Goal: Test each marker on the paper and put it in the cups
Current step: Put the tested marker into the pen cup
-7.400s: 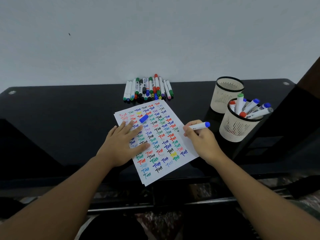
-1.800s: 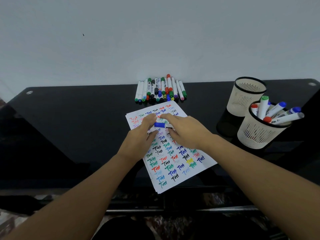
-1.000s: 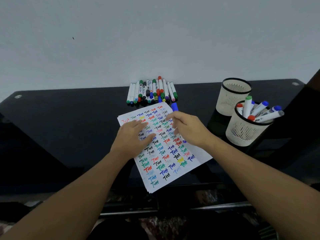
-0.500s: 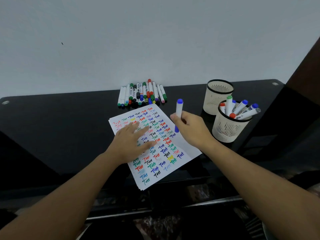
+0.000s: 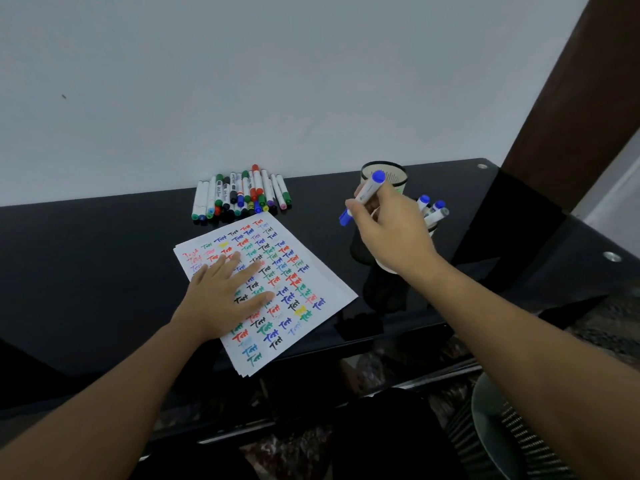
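The left hand [image 5: 221, 299] lies flat and released on the paper [image 5: 322, 289], probably to keep the sheets from sliding; the right hand [image 5: 391, 233] pinches a blue marker [image 5: 363, 195], tilted and capped at both ends, just in front of the cups [image 5: 398, 174], seemingly to drop it in. The marker's white barrel carries small print, too fine to read; untested markers [image 5: 242, 195] lie beyond the left fingertips.

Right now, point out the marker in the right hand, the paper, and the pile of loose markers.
marker [image 5: 367, 190], head view, on its white barrel.
paper [image 5: 329, 289], head view, on its blank right margin.
pile of markers [image 5: 242, 195], head view, on the middle of the row.
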The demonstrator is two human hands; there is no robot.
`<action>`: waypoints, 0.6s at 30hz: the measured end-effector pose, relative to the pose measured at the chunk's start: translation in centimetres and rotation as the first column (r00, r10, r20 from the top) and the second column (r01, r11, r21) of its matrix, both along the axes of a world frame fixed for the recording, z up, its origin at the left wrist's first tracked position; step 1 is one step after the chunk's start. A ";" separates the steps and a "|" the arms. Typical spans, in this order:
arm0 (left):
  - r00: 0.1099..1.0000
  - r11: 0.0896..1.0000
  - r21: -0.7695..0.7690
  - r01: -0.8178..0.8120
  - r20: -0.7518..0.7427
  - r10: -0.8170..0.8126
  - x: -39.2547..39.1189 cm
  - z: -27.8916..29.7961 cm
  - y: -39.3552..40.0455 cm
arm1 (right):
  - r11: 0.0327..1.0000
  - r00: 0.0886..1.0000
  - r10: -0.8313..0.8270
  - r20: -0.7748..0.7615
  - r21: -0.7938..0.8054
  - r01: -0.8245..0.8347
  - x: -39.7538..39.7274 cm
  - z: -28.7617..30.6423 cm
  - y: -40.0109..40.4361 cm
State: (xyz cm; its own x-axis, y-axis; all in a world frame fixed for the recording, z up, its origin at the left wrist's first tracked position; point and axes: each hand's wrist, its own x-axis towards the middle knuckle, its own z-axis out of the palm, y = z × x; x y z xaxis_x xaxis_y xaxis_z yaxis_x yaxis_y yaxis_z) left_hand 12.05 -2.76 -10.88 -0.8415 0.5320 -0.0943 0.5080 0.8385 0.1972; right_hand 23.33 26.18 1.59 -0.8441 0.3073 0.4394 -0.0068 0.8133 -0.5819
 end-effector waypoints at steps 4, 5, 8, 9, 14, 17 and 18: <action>1.000 1.000 -0.001 -0.004 0.002 0.004 -0.1 0.0 0.0 | 0.993 0.991 -0.114 -0.072 -0.032 0.112 1.2 1.7 2.4; 1.000 1.000 0.000 -0.005 0.003 0.005 -0.1 0.0 0.0 | 0.989 0.986 -0.144 -0.079 -0.037 0.142 1.4 2.0 3.0; 1.000 1.000 -0.010 -0.004 -0.004 0.004 -0.1 0.0 0.1 | 0.972 0.969 -0.237 -0.077 -0.012 0.236 1.9 2.6 5.1; 1.000 1.000 -0.013 -0.004 -0.008 0.004 -0.1 0.0 0.1 | 0.965 0.963 -0.262 -0.069 0.004 0.263 2.0 2.6 5.7; 1.000 1.000 -0.017 -0.002 -0.012 0.002 -0.1 0.0 0.0 | 0.952 0.951 -0.301 0.072 0.085 0.295 2.2 2.2 7.7; 1.000 1.000 -0.016 0.000 -0.016 0.000 0.0 0.2 0.1 | 0.956 0.945 -0.289 0.152 0.103 0.276 2.1 2.0 8.0; 1.000 1.000 -0.013 0.000 -0.014 0.000 -0.1 0.2 0.1 | 0.956 0.945 -0.286 0.157 0.109 0.271 2.0 1.9 8.0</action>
